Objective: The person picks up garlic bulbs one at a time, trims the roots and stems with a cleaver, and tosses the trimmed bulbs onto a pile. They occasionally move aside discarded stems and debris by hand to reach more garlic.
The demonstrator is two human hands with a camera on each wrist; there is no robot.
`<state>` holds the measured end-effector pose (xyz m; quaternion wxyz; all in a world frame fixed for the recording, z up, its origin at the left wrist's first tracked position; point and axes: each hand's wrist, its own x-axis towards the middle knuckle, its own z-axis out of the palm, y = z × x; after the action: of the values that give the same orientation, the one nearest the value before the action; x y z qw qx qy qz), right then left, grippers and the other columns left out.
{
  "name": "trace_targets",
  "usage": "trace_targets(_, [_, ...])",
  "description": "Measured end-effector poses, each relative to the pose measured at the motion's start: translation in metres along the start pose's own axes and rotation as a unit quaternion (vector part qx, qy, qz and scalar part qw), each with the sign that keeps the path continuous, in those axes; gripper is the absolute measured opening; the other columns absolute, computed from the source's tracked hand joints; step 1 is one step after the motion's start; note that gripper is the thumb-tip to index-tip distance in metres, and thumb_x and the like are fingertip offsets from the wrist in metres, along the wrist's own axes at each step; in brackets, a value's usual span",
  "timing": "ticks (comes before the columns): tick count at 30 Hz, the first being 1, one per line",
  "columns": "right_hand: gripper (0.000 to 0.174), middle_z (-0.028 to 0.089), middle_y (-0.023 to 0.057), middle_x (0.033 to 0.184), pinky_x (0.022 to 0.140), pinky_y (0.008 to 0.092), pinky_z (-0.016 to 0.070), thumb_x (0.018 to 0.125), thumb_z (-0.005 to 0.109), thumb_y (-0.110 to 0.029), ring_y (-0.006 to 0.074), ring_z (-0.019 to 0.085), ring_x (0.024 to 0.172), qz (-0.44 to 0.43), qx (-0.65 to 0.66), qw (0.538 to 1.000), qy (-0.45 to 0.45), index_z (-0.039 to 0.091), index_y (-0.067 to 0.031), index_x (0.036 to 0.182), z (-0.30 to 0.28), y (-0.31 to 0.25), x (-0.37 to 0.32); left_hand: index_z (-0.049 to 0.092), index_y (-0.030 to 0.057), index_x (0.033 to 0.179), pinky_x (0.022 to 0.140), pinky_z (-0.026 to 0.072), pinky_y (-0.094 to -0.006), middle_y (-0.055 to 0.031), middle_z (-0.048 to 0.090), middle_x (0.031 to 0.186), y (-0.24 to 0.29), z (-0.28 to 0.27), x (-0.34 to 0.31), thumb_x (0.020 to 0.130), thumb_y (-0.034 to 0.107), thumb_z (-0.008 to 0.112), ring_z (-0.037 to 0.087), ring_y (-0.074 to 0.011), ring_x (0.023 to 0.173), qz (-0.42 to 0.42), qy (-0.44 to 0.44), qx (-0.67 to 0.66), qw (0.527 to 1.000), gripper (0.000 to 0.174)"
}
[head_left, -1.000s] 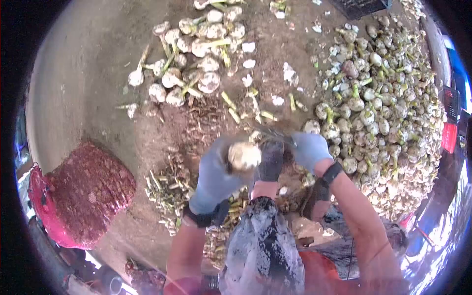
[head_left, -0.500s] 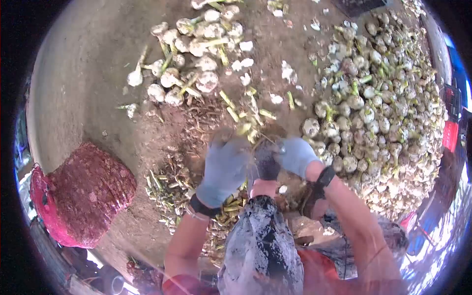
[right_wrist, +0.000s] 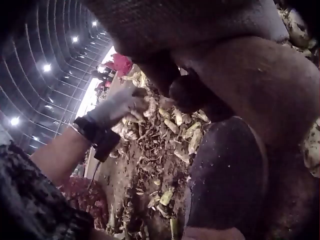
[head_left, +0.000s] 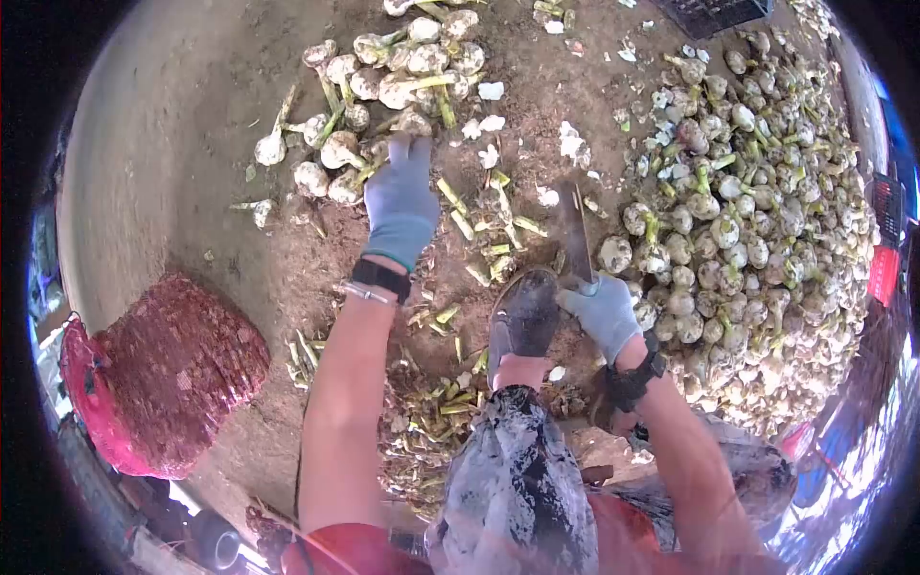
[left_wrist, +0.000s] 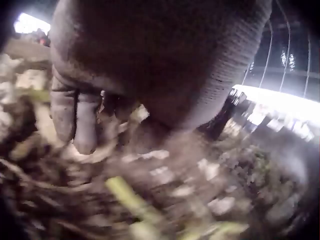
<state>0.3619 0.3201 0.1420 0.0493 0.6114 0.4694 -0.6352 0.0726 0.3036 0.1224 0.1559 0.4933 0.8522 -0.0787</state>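
Observation:
My gloved left hand (head_left: pixel 401 206) reaches into the pile of long-stemmed garlic at the upper left of the head view. Its fingers curl down over a garlic bulb (head_left: pixel 412 122) at the pile's near edge, mostly hidden behind the glove in the left wrist view. By the shoe, my gloved right hand (head_left: pixel 606 311) grips a knife (head_left: pixel 575 235), its blade pointing away from me. The left hand (right_wrist: pixel 117 107) also shows in the right wrist view, far from the right one.
A big heap of garlic (head_left: pixel 738 220) covers the right side. My dark shoe (head_left: pixel 525 311) stands between the hands, with cut stems (head_left: pixel 455 206) and scraps around it. A filled red mesh sack (head_left: pixel 182 374) lies at left, and a black crate (head_left: pixel 714 13) sits at the top.
A second ago the left hand held a garlic bulb by the shoe, and both hands then worked close together. Now the left has moved forward to the pile, and the right has drawn slightly aside with the knife.

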Motion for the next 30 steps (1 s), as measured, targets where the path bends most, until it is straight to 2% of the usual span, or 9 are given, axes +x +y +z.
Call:
trace_targets(3, [0.031,0.069,0.0015,0.085,0.066,0.0239,0.0489,0.08,0.076,-0.01,0.0068,0.059,0.074,-0.007,-0.018,1.0,-0.004,0.069,0.0046,0.107,0.008,-0.012,-0.004,0.048,0.0175,0.136,0.063,0.0582,-0.0361,-0.0101,0.054,0.127,-0.005,-0.003,-0.022,0.078,0.004,0.066,0.07,-0.0253,0.084,-0.016,0.014,-0.054,0.998,0.062])
trace_targets(7, [0.033,0.069,0.0004,0.085,0.066,0.0229,0.0482,0.08,0.076,-0.011,0.0055,0.059,0.074,-0.065,-0.012,0.998,-0.016,0.068,0.0048,0.109,0.013,-0.004,-0.003,0.051,0.0227,0.134,0.069,0.0573,-0.0374,-0.0104,0.057,0.124,-0.03,0.002,-0.034,0.074,0.016,0.072,0.069,-0.0263,0.087,-0.096,-0.091,0.003,0.991,0.064])
trace_targets(9, [0.034,0.068,-0.0003,0.084,0.065,0.0233,0.0484,0.081,0.076,-0.011,0.0054,0.058,0.075,-0.034,-0.019,0.999,-0.016,0.067,0.005,0.11,0.013,-0.031,-0.011,0.053,0.0231,0.131,0.071,0.0565,-0.0393,-0.0097,0.06,0.117,-0.04,0.008,-0.035,0.074,0.019,0.074,0.069,-0.0271,0.087,0.002,0.011,0.051,0.999,0.061])
trace_targets(14, [0.035,0.069,0.0035,0.081,0.067,0.0252,0.0503,0.08,0.075,-0.019,0.0074,0.061,0.074,-0.055,0.027,0.998,-0.013,0.068,0.0039,0.105,0.018,-0.016,-0.004,0.061,0.0202,0.121,0.073,0.0551,-0.0413,-0.0092,0.062,0.106,-0.044,-0.003,-0.023,0.074,0.023,0.074,0.067,-0.0278,0.089,0.025,0.024,0.069,0.997,0.048])
trace_targets(16, [0.031,0.068,-0.0007,0.081,0.061,0.0228,0.0484,0.083,0.075,-0.011,0.0053,0.059,0.068,-0.026,0.057,0.998,-0.02,0.068,0.0024,0.111,0.017,-0.022,-0.007,0.064,0.0196,0.114,0.074,0.0547,-0.0409,-0.0084,0.061,0.103,-0.045,-0.004,-0.023,0.077,0.023,0.072,0.067,-0.0287,0.088,0.049,0.016,0.008,0.999,0.039])
trace_targets(21, [0.031,0.069,0.0005,0.083,0.061,0.0222,0.049,0.083,0.074,-0.01,0.0056,0.061,0.069,-0.035,0.096,0.995,-0.006,0.068,0.0029,0.111,0.018,-0.034,-0.007,0.063,0.02,0.12,0.079,0.0557,-0.0391,-0.009,0.062,0.112,-0.039,0.011,-0.035,0.078,0.022,0.071,0.066,-0.0278,0.091,0.123,0.055,-0.028,0.99,0.043])
trace_targets(23, [0.032,0.07,0.001,0.083,0.061,0.0219,0.0491,0.083,0.074,-0.01,0.0058,0.061,0.069,-0.04,0.1,0.994,0.004,0.068,0.0031,0.111,0.017,-0.027,-0.004,0.058,0.0194,0.127,0.082,0.0555,-0.0388,-0.0111,0.061,0.119,-0.035,0.002,-0.034,0.078,0.018,0.073,0.066,-0.0275,0.095,0.155,0.046,0.076,0.984,0.052])
trace_targets(29, [0.038,0.068,0.0021,0.088,0.064,0.0209,0.0501,0.082,0.074,-0.01,0.0057,0.061,0.073,-0.002,0.139,0.99,-0.018,0.065,0.003,0.116,0.02,-0.042,0.0,0.05,0.018,0.136,0.088,0.0558,-0.038,-0.0108,0.059,0.13,-0.025,-0.011,-0.008,0.081,0.026,0.076,0.066,-0.0273,0.102,0.05,-0.112,-0.013,0.992,0.061])
trace_targets(30, [0.038,0.068,0.003,0.092,0.064,0.0209,0.0504,0.083,0.073,-0.011,0.006,0.061,0.074,-0.022,0.197,0.979,-0.037,0.064,0.003,0.118,0.022,-0.038,0.003,0.051,0.0155,0.134,0.09,0.0551,-0.0382,-0.0119,0.061,0.126,-0.015,-0.022,-0.021,0.081,0.033,0.077,0.066,-0.0277,0.103,0.035,-0.11,-0.116,0.987,0.061])
